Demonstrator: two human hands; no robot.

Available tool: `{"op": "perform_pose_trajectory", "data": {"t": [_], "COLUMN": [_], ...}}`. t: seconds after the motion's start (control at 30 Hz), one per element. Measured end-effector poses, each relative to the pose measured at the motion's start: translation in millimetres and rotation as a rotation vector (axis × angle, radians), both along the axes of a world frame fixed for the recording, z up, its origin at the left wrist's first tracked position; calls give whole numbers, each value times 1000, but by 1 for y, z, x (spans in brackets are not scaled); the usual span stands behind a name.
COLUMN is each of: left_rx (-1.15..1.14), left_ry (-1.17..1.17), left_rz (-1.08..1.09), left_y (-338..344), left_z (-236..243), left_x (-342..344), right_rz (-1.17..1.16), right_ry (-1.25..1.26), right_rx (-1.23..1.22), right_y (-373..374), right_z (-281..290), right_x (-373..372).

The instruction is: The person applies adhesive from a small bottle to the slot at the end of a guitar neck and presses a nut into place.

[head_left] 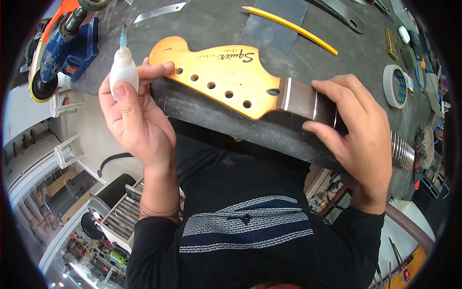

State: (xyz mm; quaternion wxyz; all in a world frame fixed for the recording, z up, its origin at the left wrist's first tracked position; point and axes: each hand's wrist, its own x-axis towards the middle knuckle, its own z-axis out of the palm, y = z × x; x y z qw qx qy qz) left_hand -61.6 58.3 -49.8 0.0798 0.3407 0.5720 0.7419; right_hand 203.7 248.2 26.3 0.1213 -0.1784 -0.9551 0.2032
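Hands grip: left hand (134, 113) pinching white glue bottle (123, 71), right hand (358, 132) clasping guitar neck (226, 82) on dark workbench (216, 21).

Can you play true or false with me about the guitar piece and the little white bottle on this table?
1. The left hand holds a small white bottle with its thin nozzle pointing up. True.
2. The right hand is holding the yellow pencil. False: the pencil lies alone farther back on the dark workbench; the right hand grips the guitar neck over its dark fretboard.
3. The orange headstock has a row of empty round holes. True.
4. A roll of tape lies on the workbench to the right of the right hand. True.
5. The bottle's tip is touching the headstock. False: the tip points up, away from the wood.
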Motion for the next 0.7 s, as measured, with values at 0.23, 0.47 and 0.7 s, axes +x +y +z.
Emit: {"op": "perform_pose_trajectory", "data": {"t": [0.23, 0.47, 0.7], "left_rx": [-2, 59, 83], "left_ry": [-19, 9, -12], "left_rz": [-22, -50, -76], "left_y": [0, -3, -9], "left_z": [-1, -4, -4], "left_x": [1, 3, 3], "right_rz": [-34, -12, 21], "right_ry": [-12, -9, 88], "right_rx": [-55, -66, -18], "right_y": [-2, -10, -16], "right_z": [-2, -2, -12], "right_x": [-3, 0, 4]}}
